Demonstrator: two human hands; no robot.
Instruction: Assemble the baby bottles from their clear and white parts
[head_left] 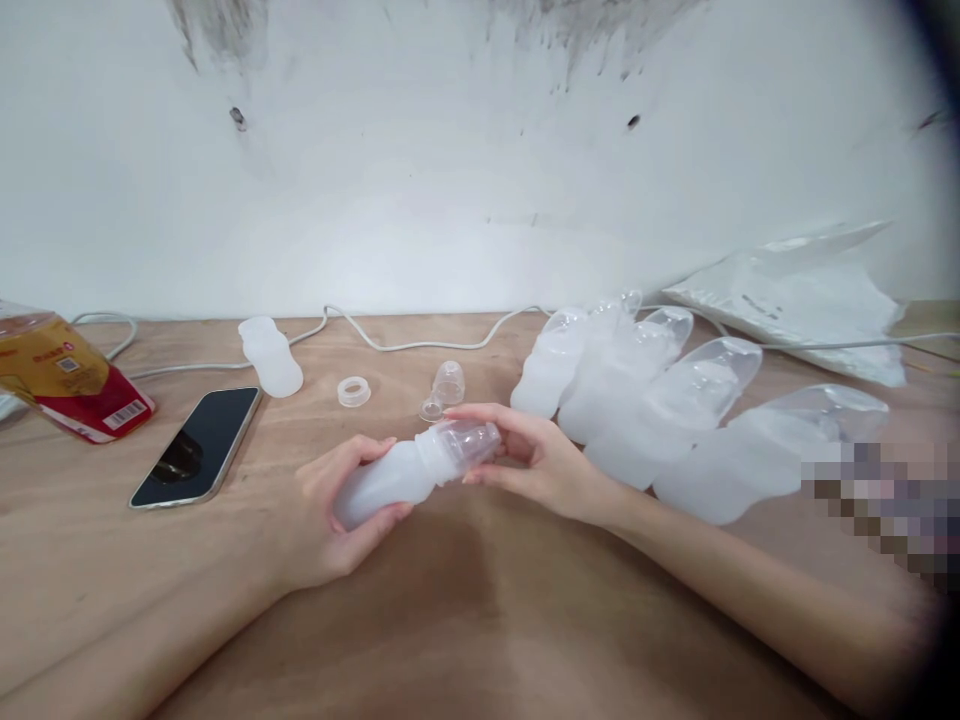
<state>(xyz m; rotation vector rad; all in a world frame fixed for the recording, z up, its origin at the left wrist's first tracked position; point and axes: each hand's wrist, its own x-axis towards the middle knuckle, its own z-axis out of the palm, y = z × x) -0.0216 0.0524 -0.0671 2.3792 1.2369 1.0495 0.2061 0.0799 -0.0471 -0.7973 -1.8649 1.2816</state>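
A frosted white baby bottle [386, 485] with a clear cap [466, 440] over its top is held tilted above the table, its cap end to the right. My left hand [341, 510] wraps round the bottle's body. The fingers and thumb of my right hand [536, 460] close on the clear cap. Just behind the cap lie a clear cap and a small clear piece [448, 383] on the wood. A white screw ring [353, 391] rests farther left, and an uncapped bottle body [270, 357] stands behind it.
Several capped bottles [697, 410] stand in a cluster at the right. A phone [196, 448] and a red and yellow package [71, 375] are at the left. A white cable [420, 347] runs along the wall, near a plastic bag [810, 295] at the back right.
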